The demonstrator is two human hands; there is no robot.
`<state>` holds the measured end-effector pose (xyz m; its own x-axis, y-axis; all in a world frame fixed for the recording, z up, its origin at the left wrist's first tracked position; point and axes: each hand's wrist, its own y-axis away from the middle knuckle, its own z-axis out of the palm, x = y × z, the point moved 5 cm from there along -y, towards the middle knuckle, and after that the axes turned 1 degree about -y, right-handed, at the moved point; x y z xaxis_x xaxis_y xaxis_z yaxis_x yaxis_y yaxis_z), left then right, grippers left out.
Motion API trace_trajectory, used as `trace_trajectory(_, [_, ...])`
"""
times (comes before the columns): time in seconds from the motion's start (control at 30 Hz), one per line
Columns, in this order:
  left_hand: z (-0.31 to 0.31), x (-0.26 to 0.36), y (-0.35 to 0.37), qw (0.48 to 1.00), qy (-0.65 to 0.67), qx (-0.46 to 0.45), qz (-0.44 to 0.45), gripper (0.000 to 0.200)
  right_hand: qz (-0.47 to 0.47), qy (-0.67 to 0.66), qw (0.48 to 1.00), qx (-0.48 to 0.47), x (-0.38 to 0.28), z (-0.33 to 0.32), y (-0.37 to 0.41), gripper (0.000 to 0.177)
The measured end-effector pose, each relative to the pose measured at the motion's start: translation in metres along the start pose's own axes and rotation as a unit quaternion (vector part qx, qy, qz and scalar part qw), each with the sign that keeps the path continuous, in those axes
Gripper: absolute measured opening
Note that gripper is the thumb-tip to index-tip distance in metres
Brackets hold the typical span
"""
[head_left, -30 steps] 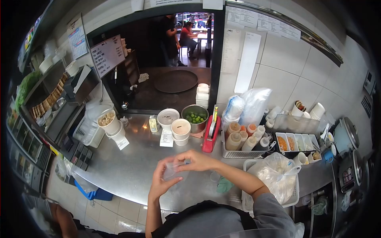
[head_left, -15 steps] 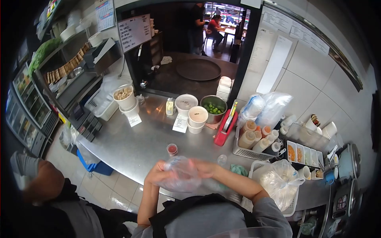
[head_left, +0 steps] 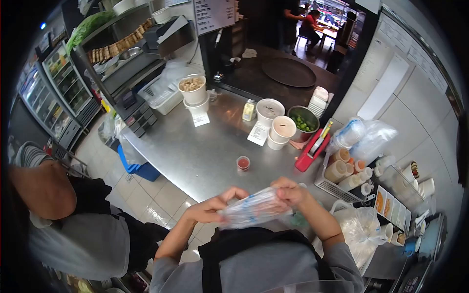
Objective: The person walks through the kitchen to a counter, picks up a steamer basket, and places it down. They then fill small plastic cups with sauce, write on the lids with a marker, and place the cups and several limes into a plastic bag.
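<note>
A clear plastic bag (head_left: 255,210) with blue print stretches between my two hands, close to my apron. My left hand (head_left: 215,206) pinches its left side, and my right hand (head_left: 290,192) has its fingers closed on the upper right end. Just beyond the bag, a small clear cup of red sauce (head_left: 243,163) stands on the steel counter (head_left: 181,151), touched by neither hand. Farther back are a white tub (head_left: 270,111) and another lidded tub (head_left: 283,128) stacked on a container, with a paper slip (head_left: 258,133) beside them.
A red tape dispenser (head_left: 312,151) and a metal pot of green limes (head_left: 303,119) stand at right. Beyond them is a basket of sauce bottles (head_left: 337,171). A stacked tub of food pieces (head_left: 192,88) sits back left. A co-worker (head_left: 83,229) stands close on my left.
The view has swung left, so the counter things sit farther right. The bag, bunched up before, is now stretched sideways, with my hands farther apart.
</note>
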<state>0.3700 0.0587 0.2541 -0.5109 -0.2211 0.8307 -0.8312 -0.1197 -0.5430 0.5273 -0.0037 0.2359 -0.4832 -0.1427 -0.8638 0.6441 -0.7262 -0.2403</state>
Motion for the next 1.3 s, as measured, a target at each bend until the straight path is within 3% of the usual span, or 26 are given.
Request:
trace_trajectory(0.03, [-0.008,-0.016,0.012,0.985,-0.163,0.055,-0.03,0.036,0.032,0.098,0.994,-0.018,-0.004,-0.004,-0.006,0.037])
trace_trajectory(0.1, [-0.019,-0.039,0.038,0.918,-0.329,0.121,-0.184,0.037,0.151,0.367,0.915,-0.075,-0.005,-0.008,-0.024,0.045])
trace_trajectory(0.13, [-0.021,-0.048,0.052,0.883,-0.331,0.129,-0.307,0.035,0.227,0.355,0.906,-0.041,0.002,-0.022,-0.031,0.041])
trace_trajectory(0.17, [-0.023,-0.057,0.07,0.834,-0.326,0.134,-0.424,0.034,0.146,0.359,0.921,0.043,0.016,-0.054,-0.038,0.03])
trace_trajectory(0.2, [-0.027,-0.058,0.082,0.818,-0.356,0.182,-0.414,0.031,0.063,0.358,0.923,0.131,0.033,-0.094,-0.041,0.025])
trace_trajectory(0.27, [-0.03,-0.076,0.114,0.787,-0.398,0.262,-0.391,0.024,0.003,0.616,0.74,0.27,0.039,-0.13,-0.036,0.045])
trace_trajectory(0.3, [-0.035,-0.094,0.137,0.782,-0.349,0.275,-0.438,0.015,0.011,0.633,0.718,0.288,0.063,-0.153,-0.032,0.055])
trace_trajectory(0.33, [-0.035,-0.103,0.151,0.787,-0.336,0.298,-0.422,0.012,0.021,0.65,0.694,0.309,0.084,-0.171,-0.027,0.067])
trace_trajectory(0.43, [-0.033,-0.114,0.156,0.788,-0.309,0.321,-0.425,0.01,0.051,0.654,0.696,0.294,0.11,-0.183,-0.023,0.063])
trace_trajectory(0.57, [-0.032,-0.124,0.136,0.789,-0.388,0.273,-0.389,0.03,0.034,0.615,0.718,0.324,0.117,-0.203,-0.027,0.053])
trace_trajectory(0.6, [-0.033,-0.127,0.127,0.79,-0.337,0.271,-0.435,0.044,0.023,0.61,0.727,0.316,0.116,-0.205,-0.027,0.05])
trace_trajectory(0.67, [-0.037,-0.143,0.114,0.796,-0.386,0.243,-0.399,0.047,-0.002,0.592,0.744,0.31,0.107,-0.199,-0.026,0.048])
trace_trajectory(0.8, [-0.039,-0.179,0.088,0.817,-0.421,0.172,-0.355,0.052,-0.025,0.558,0.784,0.271,0.048,-0.129,-0.029,0.048])
trace_trajectory(0.87, [-0.037,-0.195,0.07,0.826,-0.381,0.148,-0.387,0.051,0.001,0.55,0.805,0.223,0.038,-0.105,-0.028,0.049])
trace_trajectory(0.9, [-0.035,-0.203,0.063,0.831,-0.362,0.132,-0.4,0.05,0.031,0.608,0.766,0.209,0.046,-0.099,-0.024,0.049])
trace_trajectory(0.97, [-0.032,-0.218,0.054,0.873,-0.323,0.143,-0.336,0.049,0.095,0.715,0.666,0.188,0.065,-0.094,-0.015,0.05])
trace_trajectory(1.03, [-0.026,-0.225,0.045,0.9,-0.302,0.136,-0.282,0.051,0.108,0.728,0.643,0.214,0.096,-0.114,-0.002,0.053])
trace_trajectory(1.13, [-0.021,-0.24,0.046,0.901,-0.356,0.117,-0.22,0.058,0.084,0.768,0.59,0.233,0.131,-0.132,0.012,0.055])
trace_trajectory(1.3, [-0.018,-0.22,0.03,0.907,-0.287,0.141,-0.275,0.061,0.079,0.791,0.564,0.222,0.107,-0.116,0.009,0.035])
